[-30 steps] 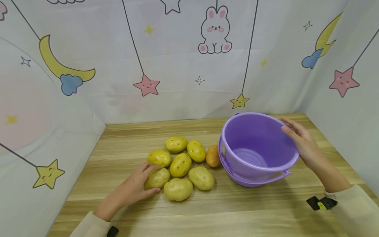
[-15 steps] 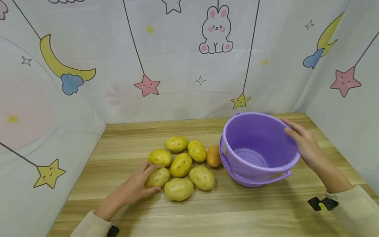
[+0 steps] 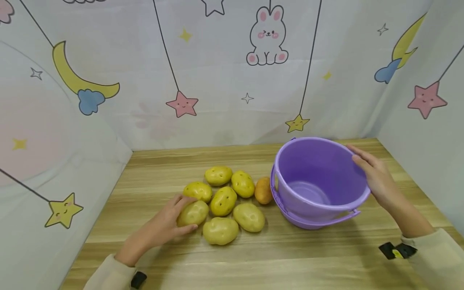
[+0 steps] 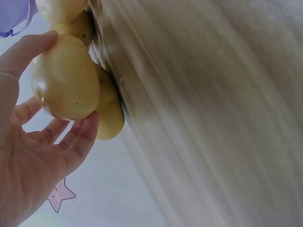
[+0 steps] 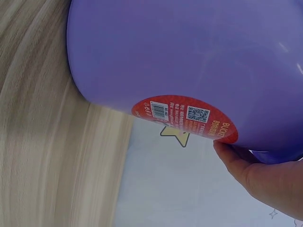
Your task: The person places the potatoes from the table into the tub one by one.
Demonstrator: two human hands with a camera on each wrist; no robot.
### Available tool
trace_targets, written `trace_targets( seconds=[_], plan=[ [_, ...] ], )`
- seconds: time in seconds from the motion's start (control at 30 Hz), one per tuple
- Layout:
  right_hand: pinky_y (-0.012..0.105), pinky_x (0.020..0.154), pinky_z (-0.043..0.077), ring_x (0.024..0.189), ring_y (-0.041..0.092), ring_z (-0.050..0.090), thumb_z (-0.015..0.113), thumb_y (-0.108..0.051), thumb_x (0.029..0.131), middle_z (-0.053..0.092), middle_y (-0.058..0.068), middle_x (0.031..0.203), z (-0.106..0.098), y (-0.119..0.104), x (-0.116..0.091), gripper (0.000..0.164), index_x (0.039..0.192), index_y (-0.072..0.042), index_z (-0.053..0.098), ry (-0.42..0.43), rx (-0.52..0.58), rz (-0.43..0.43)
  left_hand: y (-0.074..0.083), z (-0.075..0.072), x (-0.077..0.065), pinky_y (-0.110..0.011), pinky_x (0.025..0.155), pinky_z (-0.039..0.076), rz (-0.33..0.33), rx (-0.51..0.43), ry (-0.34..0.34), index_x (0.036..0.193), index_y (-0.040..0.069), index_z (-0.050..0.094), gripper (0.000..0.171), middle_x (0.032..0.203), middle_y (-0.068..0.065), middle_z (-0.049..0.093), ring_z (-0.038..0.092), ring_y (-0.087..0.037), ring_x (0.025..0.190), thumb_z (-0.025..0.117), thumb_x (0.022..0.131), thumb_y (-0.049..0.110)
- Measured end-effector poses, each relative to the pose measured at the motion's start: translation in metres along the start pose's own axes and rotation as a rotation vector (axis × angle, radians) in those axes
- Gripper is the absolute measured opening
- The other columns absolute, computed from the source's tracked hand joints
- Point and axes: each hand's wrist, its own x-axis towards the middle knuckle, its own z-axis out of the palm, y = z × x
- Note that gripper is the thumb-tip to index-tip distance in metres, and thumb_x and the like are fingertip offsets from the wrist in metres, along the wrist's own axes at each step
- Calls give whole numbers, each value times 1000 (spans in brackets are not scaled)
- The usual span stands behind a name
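Note:
My left hand (image 3: 164, 222) grips a pale yellow potato (image 3: 193, 213), thumb on its near side and fingertips along the far side. In the left wrist view the thumb and fingers span the same potato (image 4: 66, 78), which overlaps another potato (image 4: 110, 106) behind it. Several more yellow potatoes (image 3: 223, 201) lie in a cluster beside it. A browner potato (image 3: 263, 191) sits against the purple bucket (image 3: 280, 193). My right hand (image 3: 377, 175) holds the bucket's right rim, thumb at the rim and fingers along the outer wall. The bucket is tilted, its inside facing me.
The bucket's purple handle (image 3: 340, 218) hangs down around its front. A red label (image 5: 189, 118) is on its outer wall. Wood-grain table (image 3: 253, 266) runs under everything. A white cloth (image 3: 217, 72) printed with stars, moons and a rabbit stands behind and at both sides.
The left hand has raised its potato very slightly from where it lay. The right hand and bucket stay put; the whole view shifts a little to the right.

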Motion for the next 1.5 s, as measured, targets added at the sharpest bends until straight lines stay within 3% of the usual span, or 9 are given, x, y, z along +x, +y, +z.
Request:
trace_targets(
  seconds=[0.17, 0.4, 0.7, 0.93, 1.17, 1.37, 1.5],
  plan=[
    [12, 81, 48, 106, -9, 53, 45, -29, 107, 45, -2, 147, 0, -1, -1, 51, 153, -6, 39, 7, -59, 15, 1, -3, 3, -46, 87, 50, -7, -8, -17, 142, 11, 47, 68, 125, -8, 49, 52, -22, 109, 79, 86, 34],
    [11, 83, 46, 108, -10, 50, 45, -31, 107, 44, 2, 149, 1, -2, 1, 54, 152, -2, 38, 11, -94, 8, 6, -10, 14, -44, 85, 49, 54, 9, 13, 140, 10, 49, 64, 119, -3, 49, 51, -18, 104, 78, 87, 34],
    [10, 82, 46, 107, -11, 50, 46, -29, 107, 45, -3, 147, 0, -1, 0, 52, 151, -3, 40, 20, -89, -7, 16, -15, 24, -40, 82, 48, 91, 6, 13, 141, 13, 49, 64, 121, -3, 49, 50, -15, 102, 75, 89, 38],
    [10, 81, 47, 106, -11, 50, 44, -29, 107, 41, 8, 150, 0, -1, 0, 52, 152, -3, 38, 2, -93, -11, 19, -16, 32, -39, 80, 49, 138, -12, 50, 140, 10, 50, 65, 122, -5, 50, 51, -15, 102, 78, 86, 35],
    [12, 80, 48, 104, -8, 56, 46, -24, 107, 52, -20, 128, 2, -2, 2, 48, 150, -5, 43, 19, -67, -37, 29, -21, 41, -41, 84, 49, 140, -26, 46, 143, 13, 47, 66, 125, -5, 49, 51, -17, 106, 76, 88, 37],
    [18, 73, 52, 95, -3, 61, 46, -25, 107, 54, -24, 118, 0, -3, 1, 46, 150, -10, 45, 12, -67, -15, 41, -24, 51, -43, 88, 48, 167, -68, 9, 144, 16, 46, 65, 129, -5, 48, 49, -18, 110, 74, 90, 39],
    [22, 68, 55, 88, 2, 65, 46, -23, 107, 60, -24, 112, 0, -3, 1, 41, 147, -19, 50, 1, -36, -5, 46, -24, 57, -42, 87, 48, 182, -69, -1, 144, 15, 46, 64, 128, -4, 48, 49, -17, 109, 73, 90, 38]
  ],
)
